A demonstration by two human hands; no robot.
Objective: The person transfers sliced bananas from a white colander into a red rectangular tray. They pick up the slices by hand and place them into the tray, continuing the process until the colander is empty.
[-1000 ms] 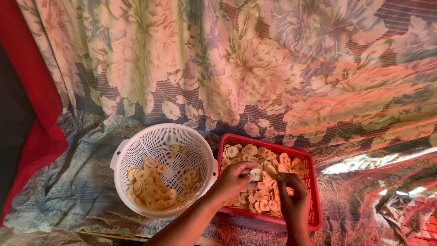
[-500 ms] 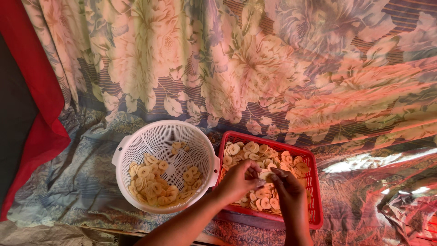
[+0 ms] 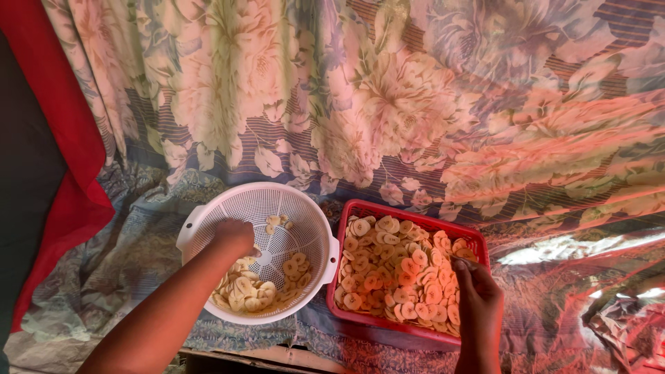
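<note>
Left hand (image 3: 234,237) is inside the round white perforated plastic colander (image 3: 260,251), knuckles up and fingers curled downward over the pale round sliced chips (image 3: 253,287) heaped in the near part of the bowl; whether it actually grips any slices cannot be told, since the fingertips are hidden beneath the hand. Right hand (image 3: 476,291) rests at the near right corner of the rectangular red plastic slotted tray (image 3: 409,273), fingers bent and touching the slices there, apparently pinching or nudging one, though a firm grip cannot be confirmed. The tray carries a single spread layer of the same pale slices (image 3: 398,266), laid flat and barely overlapping, an arrangement that suits airing or drying. The colander holds its slices in a loose pile, consistent with draining through its holes. Colander and tray sit side by side, touching or nearly so, colander to the left, which keeps both within reach of either hand. Both stand on a floral printed cloth (image 3: 388,104) that runs up behind them as a backdrop. A red fabric panel (image 3: 66,138) hangs at far left, and crinkled shiny sheeting (image 3: 609,305) lies at near right.
</note>
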